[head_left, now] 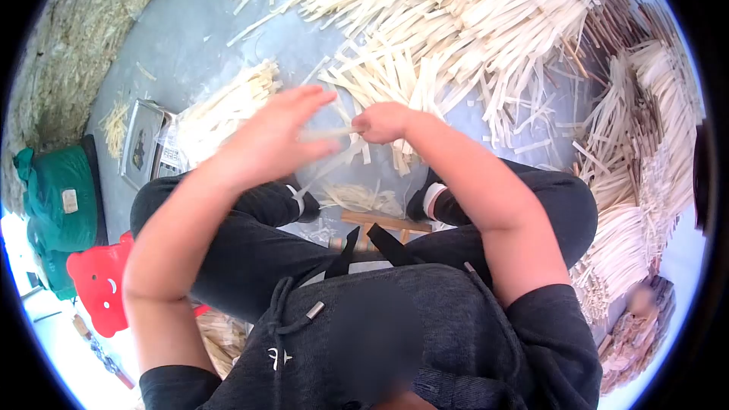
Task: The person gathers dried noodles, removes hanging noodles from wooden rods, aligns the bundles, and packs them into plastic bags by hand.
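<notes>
My right hand [383, 122] is closed in a pinch around one end of a pale flat strip [334, 134], which looks like split wood or bamboo. The strip points left, toward the gap between the thumb and fingers of my left hand [277, 135]. That left hand is smeared by motion, but its thumb and fingers stand apart; any contact with the strip is unclear. Just beyond my right hand, a loose heap of similar strips [391, 76] lies on the floor. A bundle of strips [228, 110] rests behind my left hand.
Large piles of strips [471, 0] cover the far floor, with another stack [645, 152] at right. A digital scale [144, 144], green bag [64, 197] and red plastic seat [102, 285] stand at left. A small wooden frame [385, 222] sits between my feet.
</notes>
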Motion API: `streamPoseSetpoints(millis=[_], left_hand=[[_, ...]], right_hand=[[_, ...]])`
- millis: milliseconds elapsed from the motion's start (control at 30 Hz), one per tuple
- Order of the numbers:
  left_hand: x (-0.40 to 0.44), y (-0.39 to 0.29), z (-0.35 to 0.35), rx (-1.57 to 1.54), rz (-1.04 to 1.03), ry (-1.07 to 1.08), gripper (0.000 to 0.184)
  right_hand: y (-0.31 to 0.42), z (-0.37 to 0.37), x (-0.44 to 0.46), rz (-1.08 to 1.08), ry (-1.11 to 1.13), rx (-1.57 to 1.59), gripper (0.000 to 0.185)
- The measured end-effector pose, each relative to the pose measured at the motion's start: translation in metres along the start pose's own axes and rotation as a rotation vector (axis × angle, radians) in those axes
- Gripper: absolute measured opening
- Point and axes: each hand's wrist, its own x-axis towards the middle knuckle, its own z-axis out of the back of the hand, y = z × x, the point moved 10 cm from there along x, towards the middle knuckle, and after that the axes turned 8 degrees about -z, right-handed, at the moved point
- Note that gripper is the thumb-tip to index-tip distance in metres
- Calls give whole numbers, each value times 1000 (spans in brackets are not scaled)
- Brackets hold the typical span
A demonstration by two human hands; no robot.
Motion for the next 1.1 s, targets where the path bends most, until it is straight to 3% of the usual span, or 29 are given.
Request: streamPoseSetpoints(millis=[33, 100, 167, 200, 267, 300, 333, 400, 433, 467, 500, 567, 633, 667, 733, 800, 867, 933, 967, 1033, 1067, 1100], left_hand=[[6, 4, -29, 151, -15, 80, 75], [17, 0, -63, 322, -122, 24, 77], [28, 20, -86, -35, 196, 94, 54], [32, 17, -95, -35, 180, 93, 54], [33, 24, -133, -754, 350, 157, 32], [35, 26, -133, -753, 340, 156, 32], [36, 32, -133, -773, 350, 157, 27], [37, 51, -133, -891, 438, 123, 22], [40, 61, -138, -889, 437, 120, 22], [40, 82, -142, -1039, 542, -34, 21], [37, 100, -144, -1181, 648, -192, 20], [37, 117, -149, -1205, 701, -244, 19], [37, 139, -166, -1398, 745, -373, 14], [34, 148, -175, -1380, 762, -370, 14], [32, 163, -193, -1434, 818, -456, 20], [30, 171, -202, -1370, 835, -448, 22], [29, 190, -213, -1314, 850, -452, 24], [40, 199, -222, -1256, 780, -333, 43], [44, 199, -222, -1256, 784, -331, 43], [40, 176, -165, -962, 874, -539, 65], [54, 140, -116, -1051, 613, -632, 80], [61, 109, -62, -1123, 393, -757, 75]], right_hand=[[12, 17, -11, 35, -44, -182, 27], [31, 47, -44, 43, -78, -212, 31], [54, 77, -82, 120, -166, -233, 22], [55, 83, -95, 93, -167, -301, 23], [55, 90, -119, 101, -231, -270, 23], [53, 95, -131, 122, -283, -235, 24], [53, 100, -141, 201, -399, -318, 33], [63, 127, -192, 404, -896, -564, 35], [53, 151, -211, 333, -983, -465, 35], [48, 178, -237, 260, -1066, -360, 35], [35, 204, -263, 206, -1037, 132, 30], [25, 230, -343, 98, -1361, 560, 28], [-24, 260, -422, 479, -1450, 717, 28], [10, 271, -462, 669, -1442, 646, 33], [70, 270, -530, 1001, -1446, 478, 39], [110, 224, -558, 1143, -1590, 292, 39], [135, 176, -560, 1200, -1686, 152, 39], [149, 143, -557, 1211, -1750, 63, 39], [152, 134, -555, 1204, -1780, 37, 38], [153, 125, -553, 1186, -1826, 13, 38], [154, 123, -553, 1179, -1838, 2, 38], [154, 122, -554, 1179, -1848, -5, 38]])
